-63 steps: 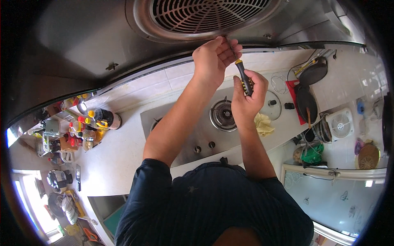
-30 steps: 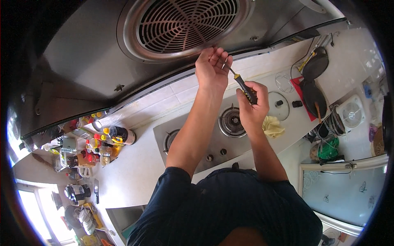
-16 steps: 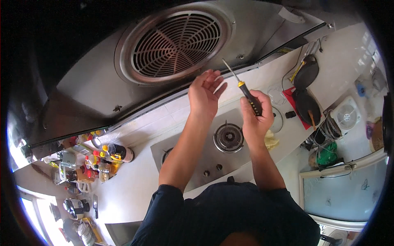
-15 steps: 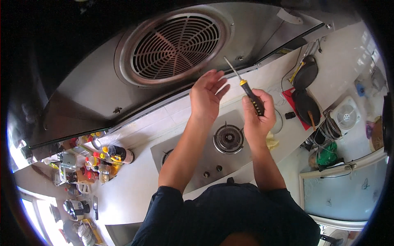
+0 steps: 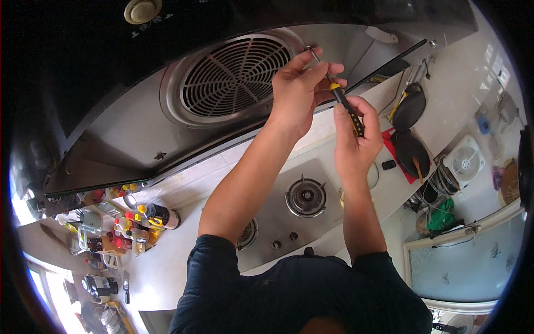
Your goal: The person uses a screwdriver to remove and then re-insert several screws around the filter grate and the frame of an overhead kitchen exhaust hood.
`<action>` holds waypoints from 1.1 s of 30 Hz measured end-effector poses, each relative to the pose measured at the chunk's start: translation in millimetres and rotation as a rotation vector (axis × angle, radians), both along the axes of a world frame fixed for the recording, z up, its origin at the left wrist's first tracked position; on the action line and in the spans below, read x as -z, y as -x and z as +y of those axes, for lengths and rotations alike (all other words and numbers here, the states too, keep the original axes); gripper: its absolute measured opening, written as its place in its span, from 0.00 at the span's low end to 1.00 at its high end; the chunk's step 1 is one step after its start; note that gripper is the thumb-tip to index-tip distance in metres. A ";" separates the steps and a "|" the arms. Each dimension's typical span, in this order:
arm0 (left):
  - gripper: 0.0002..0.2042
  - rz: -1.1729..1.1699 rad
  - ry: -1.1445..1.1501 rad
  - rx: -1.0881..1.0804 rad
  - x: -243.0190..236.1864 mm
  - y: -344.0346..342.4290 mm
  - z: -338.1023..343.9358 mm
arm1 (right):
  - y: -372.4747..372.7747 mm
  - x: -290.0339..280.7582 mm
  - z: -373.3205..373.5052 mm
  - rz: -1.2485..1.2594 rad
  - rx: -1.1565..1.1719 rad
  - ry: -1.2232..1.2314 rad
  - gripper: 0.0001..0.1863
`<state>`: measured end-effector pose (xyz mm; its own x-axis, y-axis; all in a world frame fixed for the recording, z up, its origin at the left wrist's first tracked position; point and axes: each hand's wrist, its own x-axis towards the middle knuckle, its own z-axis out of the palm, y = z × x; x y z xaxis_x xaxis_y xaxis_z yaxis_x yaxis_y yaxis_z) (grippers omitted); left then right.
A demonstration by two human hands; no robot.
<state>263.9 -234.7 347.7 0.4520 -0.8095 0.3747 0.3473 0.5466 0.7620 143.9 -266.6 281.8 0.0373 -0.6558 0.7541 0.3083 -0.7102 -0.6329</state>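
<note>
My right hand (image 5: 359, 131) grips the black and yellow handle of a screwdriver (image 5: 346, 111), thumb along its side. The metal shaft slants up and left to a small fitting, which looks like a screw, on the range hood's underside (image 5: 139, 119), just right of the round vent grille (image 5: 239, 78). My left hand (image 5: 297, 92) is raised beside the grille with its fingers curled about the shaft near the tip. Its thumb and fingertips close on the shaft, partly hiding it. Exactly how the tip meets the fitting is too small to tell.
Below my arms lies a steel gas hob (image 5: 267, 253) with two burners. Several bottles (image 5: 158, 216) crowd the counter's left, near a knife (image 5: 127, 286). Dark pans (image 5: 410, 153) hang or lean at right, by a white fan (image 5: 466, 158). The hood's front edge overhangs my hands.
Both hands have moved upward, bringing the screwdriver tip to the fitting beside the grille. My left hand has gone from spread beside the screwdriver to closing around its shaft. The view has shifted slightly.
</note>
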 end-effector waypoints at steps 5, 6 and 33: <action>0.18 -0.015 -0.009 0.001 0.5 -2.0 -1.1 | -1.6 -0.4 2.2 0.001 -0.021 -0.012 0.14; 0.18 -0.015 -0.011 0.001 0.7 -2.9 -0.8 | -2.9 -0.3 2.3 0.001 -0.022 -0.013 0.14; 0.14 0.071 -0.002 -0.002 -8.3 2.5 4.3 | 5.9 -36.4 4.8 0.273 0.415 0.600 0.13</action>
